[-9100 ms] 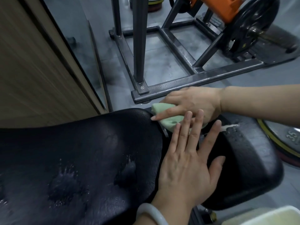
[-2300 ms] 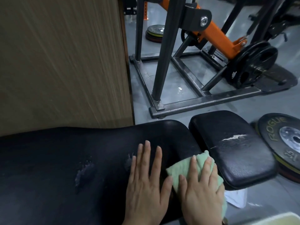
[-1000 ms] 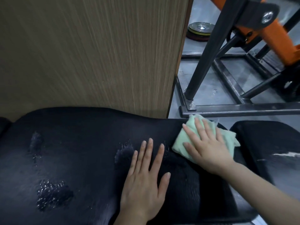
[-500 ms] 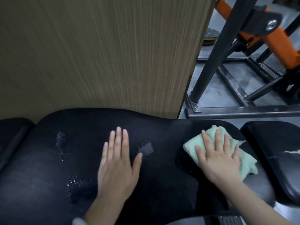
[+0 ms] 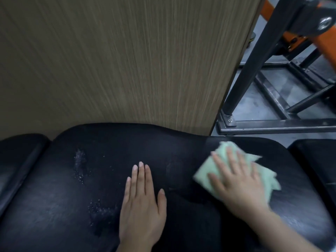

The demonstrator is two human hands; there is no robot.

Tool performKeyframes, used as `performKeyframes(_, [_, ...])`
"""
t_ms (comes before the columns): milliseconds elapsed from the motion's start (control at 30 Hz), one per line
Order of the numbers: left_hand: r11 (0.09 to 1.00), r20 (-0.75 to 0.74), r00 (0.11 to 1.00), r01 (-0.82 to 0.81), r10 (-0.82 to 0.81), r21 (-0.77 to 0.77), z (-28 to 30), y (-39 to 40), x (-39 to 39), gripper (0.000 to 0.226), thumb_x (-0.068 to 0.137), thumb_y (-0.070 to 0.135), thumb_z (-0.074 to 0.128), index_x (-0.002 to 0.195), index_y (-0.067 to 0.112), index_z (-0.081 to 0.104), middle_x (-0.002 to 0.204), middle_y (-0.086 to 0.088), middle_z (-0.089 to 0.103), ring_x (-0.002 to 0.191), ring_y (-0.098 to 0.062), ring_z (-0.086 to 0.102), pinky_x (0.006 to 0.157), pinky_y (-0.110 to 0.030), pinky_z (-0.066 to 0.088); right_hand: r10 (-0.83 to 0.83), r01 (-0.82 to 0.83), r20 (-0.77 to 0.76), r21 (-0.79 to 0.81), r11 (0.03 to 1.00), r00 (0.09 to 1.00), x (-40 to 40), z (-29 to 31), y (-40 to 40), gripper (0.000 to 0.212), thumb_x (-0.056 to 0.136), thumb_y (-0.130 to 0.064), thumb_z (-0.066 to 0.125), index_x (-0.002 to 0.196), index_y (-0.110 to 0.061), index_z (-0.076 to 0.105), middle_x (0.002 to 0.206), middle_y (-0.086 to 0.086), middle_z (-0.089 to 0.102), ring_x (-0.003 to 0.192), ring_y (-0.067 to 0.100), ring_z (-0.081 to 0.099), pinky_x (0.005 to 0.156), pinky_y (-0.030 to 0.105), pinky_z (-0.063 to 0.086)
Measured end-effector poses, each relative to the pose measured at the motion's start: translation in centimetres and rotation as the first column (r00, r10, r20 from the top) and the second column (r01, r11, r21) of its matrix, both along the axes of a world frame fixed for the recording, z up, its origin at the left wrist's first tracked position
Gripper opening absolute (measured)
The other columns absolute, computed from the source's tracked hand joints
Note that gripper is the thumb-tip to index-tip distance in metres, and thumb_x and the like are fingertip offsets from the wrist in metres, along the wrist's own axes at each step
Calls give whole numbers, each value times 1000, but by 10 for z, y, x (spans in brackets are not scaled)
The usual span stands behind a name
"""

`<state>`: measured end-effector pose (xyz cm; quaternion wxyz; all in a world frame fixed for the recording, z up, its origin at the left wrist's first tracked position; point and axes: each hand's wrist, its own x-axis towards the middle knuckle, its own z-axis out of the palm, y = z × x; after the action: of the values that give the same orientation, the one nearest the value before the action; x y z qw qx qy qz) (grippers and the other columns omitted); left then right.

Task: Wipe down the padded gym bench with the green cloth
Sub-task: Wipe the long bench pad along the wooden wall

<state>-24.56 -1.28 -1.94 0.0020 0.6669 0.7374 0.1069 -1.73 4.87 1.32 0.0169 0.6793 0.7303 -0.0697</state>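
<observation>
Bench point(image 5: 54, 206): black padded, wet patches left of centre. Cloth point(image 5: 205, 171): green, on bench's right part, pressed flat under right hand point(image 5: 238, 184), fingers spread and straight. Left hand point(image 5: 143, 206): released, palm flat on bench at centre. Wood panel point(image 5: 127, 60) beyond; steel frame point(image 5: 272, 126) far right

**Colours at the bench**

The padded bench point(image 5: 76, 197) is black, with pale speckled patches on its surface. The cloth point(image 5: 205, 171) is light mint green. The wall panel point(image 5: 118, 60) behind is tan-brown with fine vertical wood grain. The steel frame point(image 5: 272, 126) is dark grey; its arm point(image 5: 323, 44) is orange. The floor point(image 5: 254, 104) is grey.
</observation>
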Motion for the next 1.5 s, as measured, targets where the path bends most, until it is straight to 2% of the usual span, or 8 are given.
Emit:
performKeyframes(67, [1000,2,1000,-7,7,1,0,1,1,71,101,48,6,143,-2,34,153,-15,29,143,-22,19,113,-37,13,-181,183,40,-60,981,983,28,7,9,68,80,-70,-7,145,-50,-12,157,-4,-20,147,21,-12,117,44,-6])
performKeyframes(200, [1000,-18,1000,-14,14,6,0,1,3,72,101,52,10,144,0,34,153,-14,29,143,-22,18,113,-36,12,-362,363,28,-108,925,932,0,10,30,63,94,-59,9,150,-39,-10,158,7,-22,145,29,-18,115,54,-7])
performKeyframes(433, [1000,-34,999,-12,12,4,2,0,3,71,101,49,8,144,-1,33,154,-14,28,144,-22,20,113,-37,12,86,-86,-56,3,996,995,-76,-3,11,75,80,-65,-8,150,-41,-2,160,5,-15,146,27,-17,113,51,-15])
performKeyframes(600, [1000,-21,1000,-2,2,14,2,0,2,76,100,55,9,144,-2,32,154,-14,26,144,-22,17,113,-37,11,187,-187,-12,26,982,982,-12,-4,-20,63,93,-66,10,142,-39,38,152,6,36,140,31,32,109,48,15])
performKeyframes(767, [1000,-25,1000,1,0,20,1,0,3,76,100,57,8,146,0,28,155,-14,24,145,-22,15,114,-37,10,-106,107,34,-50,993,994,21,3,-7,69,78,-71,-9,144,-52,-12,160,-3,-17,146,22,-14,115,47,-11])
performKeyframes(933, [1000,-9,1000,-6,7,13,1,-1,3,75,100,56,10,146,0,29,155,-13,24,145,-20,15,114,-35,9,-195,194,-21,-43,980,981,-40,2,16,62,93,-63,8,149,-43,-12,158,7,-23,144,31,-22,113,57,-14])
performKeyframes(1133, [1000,6,1000,1,-1,-6,2,1,2,74,100,54,10,143,-2,35,152,-14,29,143,-19,17,114,-33,8,98,-98,-84,9,995,992,-101,-4,34,79,73,-64,-12,149,-43,-7,159,5,-21,144,30,-21,111,57,-16])
performKeyframes(1500, [1000,16,1000,4,-4,-13,4,0,1,73,100,56,11,145,1,31,155,-10,25,145,-16,10,115,-31,5,70,-70,17,-26,997,997,35,4,45,79,68,-75,-12,144,-53,-11,150,-14,-29,145,14,-20,115,41,-14])
